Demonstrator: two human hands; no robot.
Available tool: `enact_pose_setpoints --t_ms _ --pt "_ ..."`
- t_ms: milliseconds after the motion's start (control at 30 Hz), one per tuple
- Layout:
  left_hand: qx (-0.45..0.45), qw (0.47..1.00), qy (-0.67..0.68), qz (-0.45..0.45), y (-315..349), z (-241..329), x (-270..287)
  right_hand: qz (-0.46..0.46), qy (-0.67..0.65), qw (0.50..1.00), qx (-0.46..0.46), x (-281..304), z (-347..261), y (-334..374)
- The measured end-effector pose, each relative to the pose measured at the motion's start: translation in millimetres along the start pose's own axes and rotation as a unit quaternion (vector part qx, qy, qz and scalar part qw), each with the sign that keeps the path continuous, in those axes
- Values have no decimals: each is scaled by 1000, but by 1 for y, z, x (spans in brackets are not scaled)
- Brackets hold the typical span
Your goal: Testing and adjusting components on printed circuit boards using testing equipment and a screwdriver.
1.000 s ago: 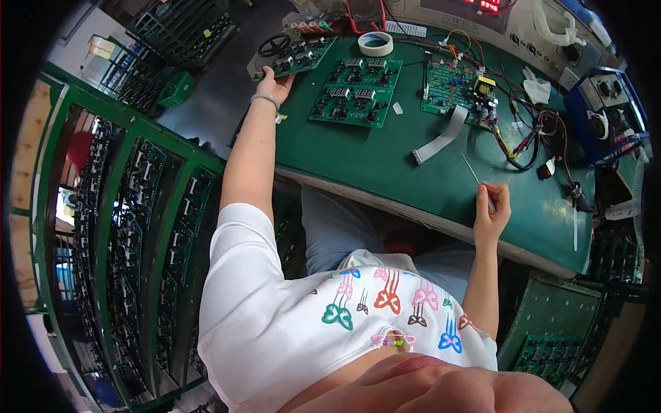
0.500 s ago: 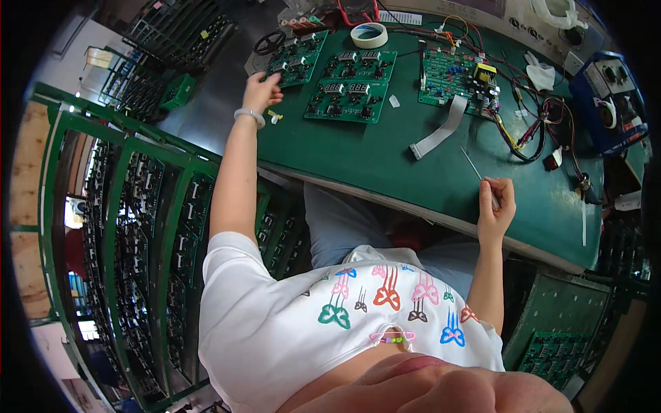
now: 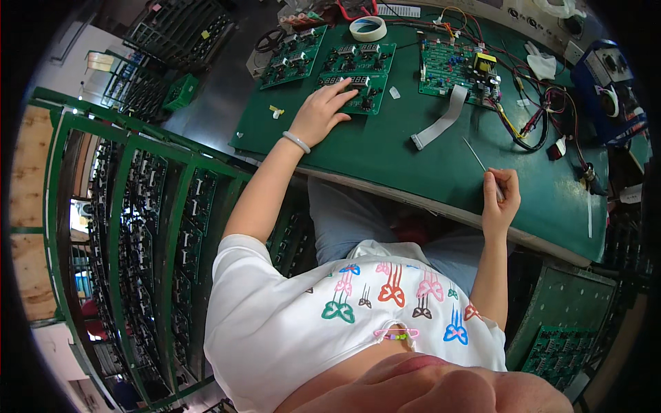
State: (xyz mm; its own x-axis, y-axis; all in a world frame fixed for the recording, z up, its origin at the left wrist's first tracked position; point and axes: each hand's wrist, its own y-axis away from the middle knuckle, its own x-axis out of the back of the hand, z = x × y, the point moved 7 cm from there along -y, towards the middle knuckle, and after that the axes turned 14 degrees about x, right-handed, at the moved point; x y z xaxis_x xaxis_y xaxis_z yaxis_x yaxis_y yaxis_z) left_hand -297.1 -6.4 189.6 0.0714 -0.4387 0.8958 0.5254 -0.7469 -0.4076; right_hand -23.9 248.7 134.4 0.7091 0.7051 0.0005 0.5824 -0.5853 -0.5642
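My left hand [image 3: 321, 112] lies over the near part of a green display circuit board [image 3: 372, 93], fingers stretched out and spread across it. It covers that board's left side, and whether the fingertips press on it I cannot tell. Behind this is another green display board [image 3: 358, 58], and a further pair of boards [image 3: 295, 58] lies to the left. At the right, my right hand [image 3: 500, 198] is closed around a slim tool with a thin metal shaft [image 3: 474, 153], its tip pointing away over the green table. Its handle is mostly hidden by the fingers.
A larger green board [image 3: 447, 69] with a grey ribbon cable [image 3: 444, 122] and bundled wires [image 3: 530, 138] lies at the back right. Beyond are a tape roll [image 3: 368, 28] and a blue device [image 3: 609, 96]. A green rack [image 3: 175, 227] holding boards stands at the left.
My left hand has moved right, from beside the left boards to the near middle board, and its fingers have spread. My right hand still holds the slim tool, nearly unmoved.
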Motion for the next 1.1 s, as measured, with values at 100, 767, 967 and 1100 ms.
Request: enact_pose_setpoints --t_ms 100,767,967,1100 --pt "7 998 -46 39 0 3 10 -4 -1 1000 4 -1 -1 0" --pt "100 984 48 139 55 31 58 4 10 1000 -5 2 1 1" --pt "176 971 2 164 106 15 88 5 8 1000 -1 4 5 1" --pt "207 968 -51 132 140 -10 98 0 9 1000 6 4 2 1"
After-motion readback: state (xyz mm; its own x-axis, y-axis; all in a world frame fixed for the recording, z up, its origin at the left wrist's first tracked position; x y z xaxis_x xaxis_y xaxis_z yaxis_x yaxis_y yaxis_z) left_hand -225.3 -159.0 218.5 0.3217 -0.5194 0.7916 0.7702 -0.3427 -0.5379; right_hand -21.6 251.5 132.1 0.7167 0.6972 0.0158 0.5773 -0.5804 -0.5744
